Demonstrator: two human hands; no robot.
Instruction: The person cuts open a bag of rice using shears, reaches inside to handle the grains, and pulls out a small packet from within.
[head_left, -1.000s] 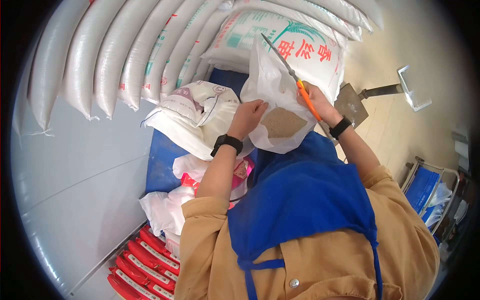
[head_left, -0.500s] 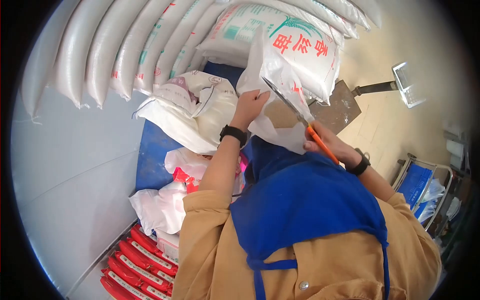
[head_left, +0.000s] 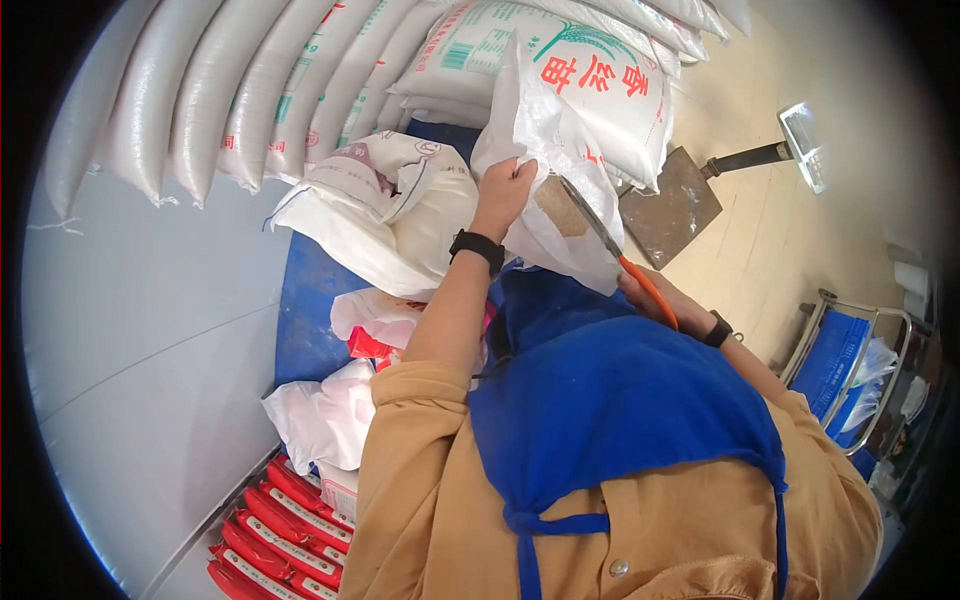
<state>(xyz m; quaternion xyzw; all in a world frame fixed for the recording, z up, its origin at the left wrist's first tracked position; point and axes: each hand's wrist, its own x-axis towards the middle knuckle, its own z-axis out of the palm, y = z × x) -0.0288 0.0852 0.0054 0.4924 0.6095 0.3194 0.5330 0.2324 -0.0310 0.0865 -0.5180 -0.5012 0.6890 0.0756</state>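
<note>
In front of me stands an open white sack (head_left: 530, 130), with pale brown grain (head_left: 558, 207) showing inside its mouth. My left hand (head_left: 505, 195) is closed on the near left edge of the sack's rim. Held in my right hand (head_left: 652, 292) are scissors (head_left: 652, 290) with orange handles. Their dark blades point up and left, over the sack's opening and in front of its right wall. Parts of my right fingers are hidden behind the handles and the sack.
Full white sacks (head_left: 150, 110) are stacked along the back, one with red characters (head_left: 597, 78). Another opened sack (head_left: 420, 205) sits to the left. Red packets (head_left: 270, 540) lie at lower left. A platform scale (head_left: 675, 205) and a metal cart (head_left: 835, 365) stand right.
The scissors' blades have swung down and right, from near my left hand's fingertips to across the sack's opening. My left hand still grips the rim. The view has shifted slightly.
</note>
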